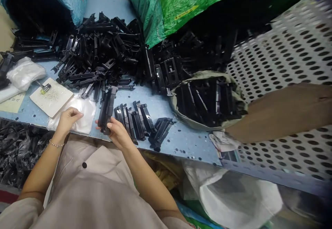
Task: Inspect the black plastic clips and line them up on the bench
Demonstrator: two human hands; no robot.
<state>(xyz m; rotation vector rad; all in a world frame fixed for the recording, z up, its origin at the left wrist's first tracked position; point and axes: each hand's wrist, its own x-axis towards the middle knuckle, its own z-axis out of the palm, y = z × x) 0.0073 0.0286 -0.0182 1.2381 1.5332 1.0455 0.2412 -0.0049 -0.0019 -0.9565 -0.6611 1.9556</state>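
a black piece (pixel 105 111) is held just left of the row of black pieces (pixel 138 123)

from left to right: a pale square pad (pixel 48 107) with tiny bits lies well left of the row. nearer to the row is the left hand (pixel 69 120), over clear plastic bags (pixel 86 115); its thumb and forefinger are close together, but whether they pinch something, i cannot tell. the right hand (pixel 117 132) pinches the black piece. right of the row, a cloth sack (pixel 190 122) contains more such pieces.

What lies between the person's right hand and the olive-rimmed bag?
In the head view, a row of black parts and then a small cluster of black parts lie between the right hand and the olive-rimmed bag.
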